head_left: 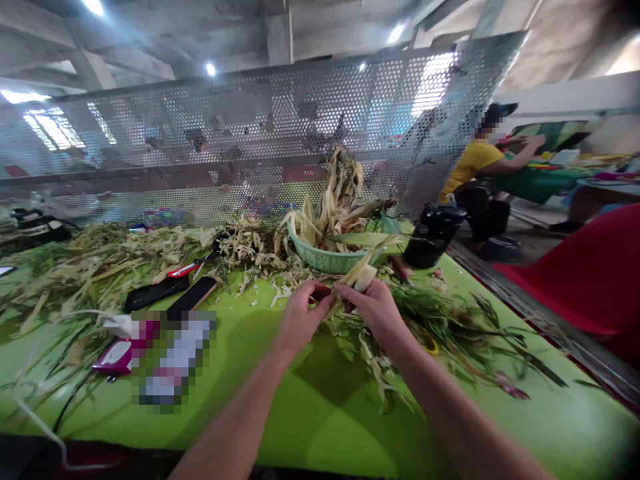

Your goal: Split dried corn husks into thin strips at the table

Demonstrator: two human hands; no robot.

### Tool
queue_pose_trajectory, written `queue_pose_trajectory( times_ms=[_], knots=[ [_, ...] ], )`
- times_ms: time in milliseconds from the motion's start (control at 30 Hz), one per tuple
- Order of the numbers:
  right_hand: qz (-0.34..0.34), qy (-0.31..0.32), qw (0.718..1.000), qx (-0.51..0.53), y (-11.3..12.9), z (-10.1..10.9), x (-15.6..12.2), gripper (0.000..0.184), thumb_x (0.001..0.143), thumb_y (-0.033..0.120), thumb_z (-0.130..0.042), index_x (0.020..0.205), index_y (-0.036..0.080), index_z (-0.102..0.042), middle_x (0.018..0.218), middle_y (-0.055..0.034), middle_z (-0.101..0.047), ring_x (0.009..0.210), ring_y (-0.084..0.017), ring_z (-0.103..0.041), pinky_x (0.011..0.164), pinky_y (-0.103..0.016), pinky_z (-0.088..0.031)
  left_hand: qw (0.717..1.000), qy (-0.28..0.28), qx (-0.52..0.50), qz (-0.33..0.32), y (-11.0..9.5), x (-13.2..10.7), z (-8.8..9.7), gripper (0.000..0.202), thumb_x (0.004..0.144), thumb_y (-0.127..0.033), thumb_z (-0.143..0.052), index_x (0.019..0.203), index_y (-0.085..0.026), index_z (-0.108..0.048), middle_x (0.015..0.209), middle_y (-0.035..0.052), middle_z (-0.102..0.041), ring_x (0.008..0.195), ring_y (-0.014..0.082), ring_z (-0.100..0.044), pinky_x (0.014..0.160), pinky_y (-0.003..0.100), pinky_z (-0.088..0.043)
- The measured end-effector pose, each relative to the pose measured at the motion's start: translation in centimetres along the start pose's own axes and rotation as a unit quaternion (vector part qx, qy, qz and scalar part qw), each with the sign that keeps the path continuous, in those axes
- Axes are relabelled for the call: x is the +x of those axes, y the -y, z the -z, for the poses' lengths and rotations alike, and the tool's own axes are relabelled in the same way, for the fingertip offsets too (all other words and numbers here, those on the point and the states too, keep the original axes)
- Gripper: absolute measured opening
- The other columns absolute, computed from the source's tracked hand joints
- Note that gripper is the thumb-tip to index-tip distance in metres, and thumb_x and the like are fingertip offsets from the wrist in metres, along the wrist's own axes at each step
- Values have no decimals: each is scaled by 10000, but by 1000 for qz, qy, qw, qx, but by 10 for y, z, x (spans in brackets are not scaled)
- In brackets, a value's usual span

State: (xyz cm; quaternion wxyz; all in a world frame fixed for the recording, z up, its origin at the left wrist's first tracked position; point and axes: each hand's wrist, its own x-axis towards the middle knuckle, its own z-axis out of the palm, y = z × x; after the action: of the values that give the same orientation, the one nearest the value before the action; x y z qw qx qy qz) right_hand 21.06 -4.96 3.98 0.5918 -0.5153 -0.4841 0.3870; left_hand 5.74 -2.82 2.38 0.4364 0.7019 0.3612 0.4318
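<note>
Over the green table (300, 433), my left hand (306, 312) and my right hand (376, 308) meet in front of the basket. A pale, dry corn husk (361, 268) rises from between the fingers of my right hand, which is closed on it. The fingers of my left hand pinch at the husk's lower end, touching the right fingertips; the exact grip there is partly hidden. Just behind is a light green plastic basket (327, 261) holding a bundle of dried husks (343, 200). Green leafy stalks (440, 313) lie by my right forearm.
Husk scraps (255, 243) are heaped along a perforated metal screen (225, 147). Red-handled scissors (184, 269), dark flat cases (193, 297), a purple pouch (113, 357) and a white cable (37, 417) lie left. A black lidded container (433, 237) stands right; beyond sits a person in yellow (470, 163).
</note>
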Motion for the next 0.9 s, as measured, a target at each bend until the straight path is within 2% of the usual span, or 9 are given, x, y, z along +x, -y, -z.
queue_pose_trajectory(
  times_ms=[200, 367, 467, 633, 800, 833, 900],
  knots=[
    [-2, 23, 999, -28, -3, -3, -1, 339, 674, 450, -751, 614, 155, -596, 503, 24, -516, 441, -101, -439, 408, -231, -358, 998, -43, 22, -39, 3, 1, 0, 139, 856, -297, -565, 848, -167, -613, 834, 37, -615, 776, 149, -548, 713, 268, -427],
    [-10, -19, 1000, 4, 2, -1, -1, 326, 657, 437, -770, 653, 155, -608, 547, 16, -532, 457, -96, -456, 424, -227, -399, 996, -79, -38, 21, -7, 1, 6, 200, 866, -362, -559, 831, -166, -581, 769, 11, -574, 707, 127, -510, 661, 246, -410],
    [-12, -39, 999, 32, 6, 2, 0, 315, 640, 421, -783, 672, 151, -625, 575, 10, -546, 475, -93, -464, 431, -220, -414, 991, -112, -56, 34, -10, 1, 12, 241, 866, -399, -557, 826, -162, -576, 740, 5, -545, 678, 120, -488, 637, 242, -395],
    [-15, -53, 997, 53, 5, 7, 4, 301, 622, 392, -799, 681, 147, -634, 598, 3, -565, 495, -99, -477, 441, -224, -425, 973, -201, -102, 35, -3, 8, 24, 258, 832, -421, -597, 803, -166, -570, 696, -8, -523, 652, 114, -478, 625, 235, -386],
    [-3, -72, 996, 59, 4, 14, 7, 276, 633, 363, -800, 723, 156, -643, 609, 15, -577, 482, -89, -474, 432, -211, -403, 933, -326, -151, 18, 15, 21, 42, 233, 809, -395, -617, 780, -177, -541, 643, -35, -490, 596, 97, -451, 602, 227, -380],
    [1, -74, 995, 64, 4, 15, 8, 273, 636, 363, -799, 724, 158, -642, 608, 17, -577, 479, -87, -471, 432, -211, -403, 928, -342, -149, 18, 18, 23, 45, 214, 806, -376, -618, 780, -178, -543, 642, -36, -488, 592, 97, -449, 603, 228, -380],
    [5, -74, 995, 71, 4, 16, 8, 272, 641, 370, -796, 721, 160, -642, 610, 17, -578, 479, -87, -470, 434, -213, -401, 933, -340, -119, 26, 22, 25, 49, 143, 775, -292, -648, 842, -183, -583, 724, -15, -541, 654, 107, -490, 649, 239, -405]
  ],
)
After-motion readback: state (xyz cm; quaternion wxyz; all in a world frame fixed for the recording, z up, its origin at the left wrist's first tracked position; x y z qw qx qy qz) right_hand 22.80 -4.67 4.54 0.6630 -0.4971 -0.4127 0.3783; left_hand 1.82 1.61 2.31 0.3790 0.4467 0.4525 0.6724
